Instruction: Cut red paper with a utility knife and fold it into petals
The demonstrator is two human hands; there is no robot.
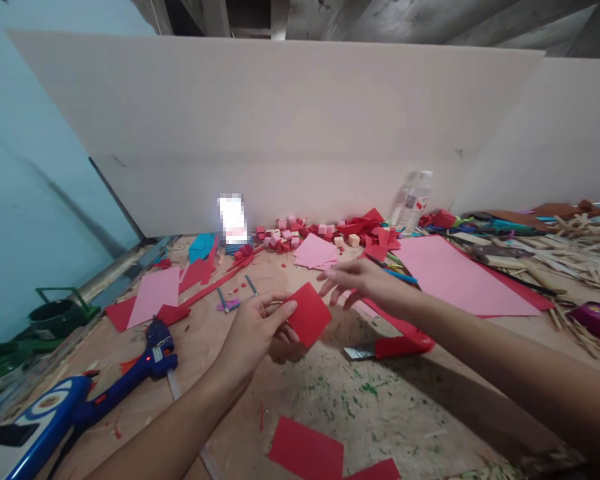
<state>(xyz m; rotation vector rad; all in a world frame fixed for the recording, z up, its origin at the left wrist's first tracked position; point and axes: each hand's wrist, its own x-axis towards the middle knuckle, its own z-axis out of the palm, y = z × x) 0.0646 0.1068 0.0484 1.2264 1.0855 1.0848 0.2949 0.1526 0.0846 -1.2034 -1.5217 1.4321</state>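
Observation:
Between its thumb and fingers, my left hand (260,327) holds a square piece of red paper (310,315) above the middle of the table. My right hand (353,280) hovers just right of the paper, fingers apart and nothing in them. Behind that hand lies a fanned stack of pink paper squares (316,251). A red-handled utility knife (397,345), its blade pointing left, rests below my right forearm. Loose red paper pieces (307,448) lie at the near edge.
At the left are a blue glue gun (155,353) and scissors (227,305). Small red and pink cubes (285,233) crowd the back, near a lit phone (233,219) and a plastic bottle (413,203). Large pink sheets (460,277) and wooden sticks (575,247) lie right.

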